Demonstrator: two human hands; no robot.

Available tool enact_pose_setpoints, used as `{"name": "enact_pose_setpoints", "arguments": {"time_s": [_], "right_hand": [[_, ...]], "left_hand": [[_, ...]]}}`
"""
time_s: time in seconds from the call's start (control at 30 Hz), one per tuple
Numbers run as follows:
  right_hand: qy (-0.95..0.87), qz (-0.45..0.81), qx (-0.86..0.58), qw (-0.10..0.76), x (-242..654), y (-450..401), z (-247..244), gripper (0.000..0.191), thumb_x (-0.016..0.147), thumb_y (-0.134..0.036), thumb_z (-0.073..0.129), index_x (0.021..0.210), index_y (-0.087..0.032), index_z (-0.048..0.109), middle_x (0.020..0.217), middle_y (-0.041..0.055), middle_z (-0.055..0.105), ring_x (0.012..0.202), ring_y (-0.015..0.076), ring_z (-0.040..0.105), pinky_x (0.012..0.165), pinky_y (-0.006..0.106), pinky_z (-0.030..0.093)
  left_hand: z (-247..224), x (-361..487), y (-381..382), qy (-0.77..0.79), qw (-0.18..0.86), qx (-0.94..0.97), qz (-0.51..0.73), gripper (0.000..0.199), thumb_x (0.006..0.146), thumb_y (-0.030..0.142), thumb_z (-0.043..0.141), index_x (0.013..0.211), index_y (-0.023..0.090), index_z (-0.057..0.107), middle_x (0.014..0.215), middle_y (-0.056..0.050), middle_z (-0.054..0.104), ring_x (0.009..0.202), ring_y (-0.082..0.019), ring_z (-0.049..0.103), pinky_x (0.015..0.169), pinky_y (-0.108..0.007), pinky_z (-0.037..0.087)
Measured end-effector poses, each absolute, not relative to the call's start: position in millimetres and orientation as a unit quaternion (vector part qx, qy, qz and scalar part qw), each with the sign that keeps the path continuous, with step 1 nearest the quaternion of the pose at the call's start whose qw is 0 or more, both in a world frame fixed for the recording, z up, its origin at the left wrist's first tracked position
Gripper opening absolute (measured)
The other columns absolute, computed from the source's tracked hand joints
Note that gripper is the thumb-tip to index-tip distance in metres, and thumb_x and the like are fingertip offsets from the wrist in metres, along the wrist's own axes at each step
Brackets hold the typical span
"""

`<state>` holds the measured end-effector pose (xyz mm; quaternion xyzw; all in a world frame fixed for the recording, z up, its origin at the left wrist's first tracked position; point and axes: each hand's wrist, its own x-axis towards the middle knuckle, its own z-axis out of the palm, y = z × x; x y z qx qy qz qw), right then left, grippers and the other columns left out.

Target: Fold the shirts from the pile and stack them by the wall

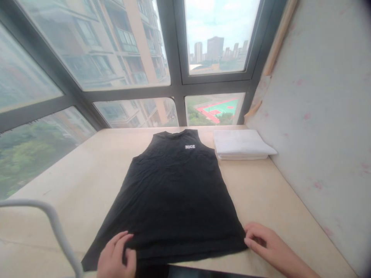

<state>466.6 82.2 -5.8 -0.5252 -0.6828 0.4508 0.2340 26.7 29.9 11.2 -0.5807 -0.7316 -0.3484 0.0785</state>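
Right hand (259,240) is curled at one hem corner of the black sleeveless shirt (176,193), laid flat on the pale tabletop (272,193). Left hand (117,255), cropped at the view's lower edge, is curled near the opposite end. Gripping by either cannot be confirmed.

Matt cloth tank top (174,197), smooth tabletop (252,193), cloth stack (239,143), glass panes (223,23)
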Motion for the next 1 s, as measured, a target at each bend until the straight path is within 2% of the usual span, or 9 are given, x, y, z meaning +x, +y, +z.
{"name": "enact_pose_setpoints", "arguments": {"time_s": [0.1, 0.17, 0.27, 0.43, 0.63, 0.7, 0.8, 0.87, 1.0], "right_hand": [[-0.673, 0.427, -0.546, 0.258, 465.1, 86.5, -10.3, 0.027, 0.089, -0.036, 0.055, 0.068, -0.02, 0.061, 0.078, 0.0013, 0.064, 0.07, 0.0161, 0.058, 0.064, 0.025, 0.043], [-0.662, 0.408, -0.565, 0.274, 464.4, 87.5, -16.5, 0.027, 0.09, -0.038, 0.053, 0.073, -0.02, 0.063, 0.078, 0.0018, 0.066, 0.071, 0.0167, 0.059, 0.064, 0.026, 0.044], [-0.65, 0.368, -0.594, 0.299, 463.8, 85.8, -25.3, 0.032, 0.094, -0.042, 0.048, 0.077, -0.02, 0.063, 0.076, 0.0023, 0.065, 0.072, 0.0171, 0.06, 0.067, 0.026, 0.046], [-0.655, 0.334, -0.595, 0.326, 461.1, 80.6, -30.4, 0.033, 0.096, -0.043, 0.046, 0.075, -0.021, 0.06, 0.075, 0.0015, 0.063, 0.069, 0.0157, 0.059, 0.066, 0.025, 0.046], [-0.626, 0.361, -0.596, 0.349, 464.5, 78.9, -32.9, 0.034, 0.095, -0.045, 0.047, 0.077, -0.022, 0.063, 0.078, 0.0025, 0.064, 0.072, 0.0173, 0.061, 0.067, 0.025, 0.049], [-0.608, 0.366, -0.602, 0.365, 467.9, 79.5, -35.4, 0.033, 0.094, -0.046, 0.049, 0.079, -0.022, 0.064, 0.08, 0.0035, 0.066, 0.075, 0.0186, 0.063, 0.069, 0.025, 0.051], [-0.59, 0.363, -0.607, 0.39, 472.3, 80.8, -39.1, 0.031, 0.092, -0.046, 0.052, 0.08, -0.022, 0.067, 0.081, 0.0043, 0.068, 0.077, 0.02, 0.065, 0.071, 0.025, 0.053], [-0.585, 0.364, -0.604, 0.401, 474.1, 81.6, -40.2, 0.03, 0.091, -0.045, 0.053, 0.08, -0.022, 0.068, 0.08, 0.0041, 0.068, 0.077, 0.0201, 0.065, 0.072, 0.025, 0.053], [-0.587, 0.365, -0.597, 0.407, 474.5, 82.8, -39.1, 0.031, 0.091, -0.046, 0.053, 0.079, -0.022, 0.067, 0.08, 0.004, 0.068, 0.077, 0.0198, 0.065, 0.072, 0.024, 0.054]], "left_hand": [[0.5, 127.3, 41.9, -0.616, 0.02, -0.712, -0.338, 0.03, 0.081, 0.017, 0.055, 0.108, 0.026, 0.064, 0.112, -0.007, 0.066, 0.102, -0.024, 0.063, 0.089, -0.035, 0.049], [-5.8, 192.8, 46.7, -0.541, -0.054, -0.784, -0.3, 0.03, 0.083, 0.016, 0.054, 0.111, 0.025, 0.063, 0.11, -0.008, 0.066, 0.1, -0.023, 0.062, 0.087, -0.034, 0.049], [-15.0, 260.2, 49.8, -0.496, -0.124, -0.83, -0.223, 0.022, 0.08, 0.033, 0.066, 0.101, 0.025, 0.063, 0.102, -0.005, 0.065, 0.089, -0.023, 0.059, 0.077, -0.035, 0.046], [-32.2, 295.4, 51.5, -0.507, -0.084, -0.847, -0.134, 0.039, 0.074, 0.054, 0.072, 0.095, 0.023, 0.063, 0.09, -0.005, 0.062, 0.082, -0.025, 0.056, 0.071, -0.038, 0.04], [-48.9, 316.2, 49.5, -0.543, -0.046, -0.829, -0.127, 0.068, 0.068, 0.06, 0.074, 0.122, 0.021, 0.064, 0.082, -0.009, 0.062, 0.071, -0.023, 0.057, 0.059, -0.037, 0.035], [-53.8, 327.1, 50.3, -0.558, -0.061, -0.822, -0.102, 0.058, 0.07, 0.055, 0.072, 0.117, 0.02, 0.068, 0.079, -0.011, 0.063, 0.069, -0.025, 0.059, 0.055, -0.036, 0.031], [-55.0, 341.8, 55.8, -0.597, -0.092, -0.796, -0.044, 0.027, 0.079, 0.032, 0.065, 0.103, 0.022, 0.073, 0.07, -0.012, 0.063, 0.064, -0.025, 0.06, 0.052, -0.034, 0.025], [-47.7, 346.8, 62.1, -0.615, -0.117, -0.78, -0.01, 0.02, 0.082, 0.02, 0.058, 0.095, 0.022, 0.074, 0.069, -0.013, 0.064, 0.064, -0.026, 0.062, 0.052, -0.034, 0.024], [-19.1, 340.2, 75.8, -0.594, -0.153, -0.79, 0.007, 0.019, 0.082, 0.027, 0.058, 0.094, 0.021, 0.071, 0.088, -0.015, 0.068, 0.084, -0.033, 0.064, 0.058, -0.036, 0.032]]}}
